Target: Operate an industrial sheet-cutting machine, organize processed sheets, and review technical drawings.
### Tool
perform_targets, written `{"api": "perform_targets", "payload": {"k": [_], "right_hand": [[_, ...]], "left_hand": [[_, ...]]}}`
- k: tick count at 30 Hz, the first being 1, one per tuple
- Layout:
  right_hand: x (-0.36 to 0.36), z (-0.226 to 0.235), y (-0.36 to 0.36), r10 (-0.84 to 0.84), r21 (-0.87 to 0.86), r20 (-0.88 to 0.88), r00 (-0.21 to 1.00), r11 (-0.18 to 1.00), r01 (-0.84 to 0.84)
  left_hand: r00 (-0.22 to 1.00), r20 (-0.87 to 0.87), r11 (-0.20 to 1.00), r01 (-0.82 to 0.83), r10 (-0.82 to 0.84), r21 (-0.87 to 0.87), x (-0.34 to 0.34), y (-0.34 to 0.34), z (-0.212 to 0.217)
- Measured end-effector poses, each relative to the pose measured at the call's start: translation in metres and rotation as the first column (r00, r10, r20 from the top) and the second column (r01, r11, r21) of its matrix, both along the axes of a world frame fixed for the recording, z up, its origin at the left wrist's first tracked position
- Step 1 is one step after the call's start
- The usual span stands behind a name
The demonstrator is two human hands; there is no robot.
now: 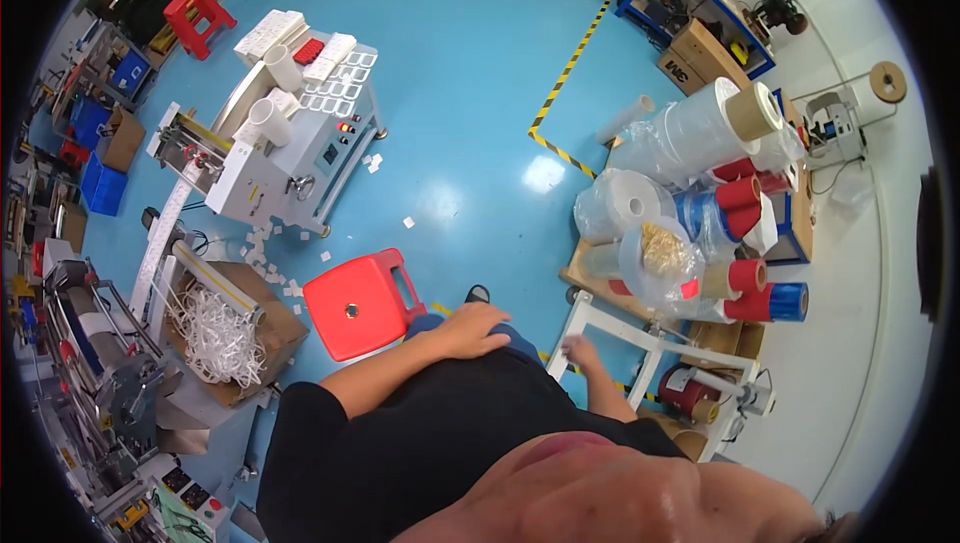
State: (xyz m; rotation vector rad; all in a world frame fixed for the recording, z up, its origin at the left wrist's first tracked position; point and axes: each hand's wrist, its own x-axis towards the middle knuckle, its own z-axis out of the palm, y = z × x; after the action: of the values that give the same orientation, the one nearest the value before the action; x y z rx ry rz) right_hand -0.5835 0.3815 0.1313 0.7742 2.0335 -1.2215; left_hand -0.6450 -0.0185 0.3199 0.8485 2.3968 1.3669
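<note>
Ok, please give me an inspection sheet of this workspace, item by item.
Surface: blue floor, glossy, with a yellow-black tape line.
Job's things: white frame, beside the right hand; red stool, beside the left arm.
Clutter: white scraps on the floor; cardboard box of white strips.
Grippers: left hand flat on the knee; right hand blurred, at the frame.
Cables: black cable near the grey machine.
Surroundings: film rolls on a pallet; shelves.

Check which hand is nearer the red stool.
Left. The left hand rests on the person's knee, just right of the red stool in the picture. The right hand is farther right, by the white frame.
</note>
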Motion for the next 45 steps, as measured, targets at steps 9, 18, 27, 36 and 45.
{"api": "perform_targets", "payload": {"k": [9, 18, 27, 36, 45], "right_hand": [[-0.305, 0.070, -0.063, 0.180, 0.027, -0.158, 0.971, 0.984, -0.177], [-0.436, 0.057, -0.200, 0.509, 0.055, -0.019, 0.860, 0.860, -0.508], [-0.579, 0.040, -0.351, 0.716, -0.064, -0.137, 0.684, 0.683, -0.728], [-0.674, 0.033, -0.503, 0.748, -0.244, 0.079, 0.659, 0.656, -0.715], [-0.733, -0.019, -0.712, 0.966, -0.254, -0.194, 0.172, 0.119, -0.960]], "left_hand": [[0.559, 0.462, 0.684, -0.712, 0.689, -0.159, -0.083, -0.101, -0.102], [0.043, 0.726, 0.320, -0.914, 0.686, -0.248, -0.116, -0.232, -0.252], [-0.023, 0.558, 0.284, -0.843, 0.830, -0.456, -0.172, -0.340, -0.237], [-0.271, 0.517, 0.014, -0.876, 0.812, -0.481, -0.233, -0.338, -0.175], [-0.371, 0.458, -0.192, -0.900, 0.808, -0.390, -0.325, -0.379, -0.095]]}}
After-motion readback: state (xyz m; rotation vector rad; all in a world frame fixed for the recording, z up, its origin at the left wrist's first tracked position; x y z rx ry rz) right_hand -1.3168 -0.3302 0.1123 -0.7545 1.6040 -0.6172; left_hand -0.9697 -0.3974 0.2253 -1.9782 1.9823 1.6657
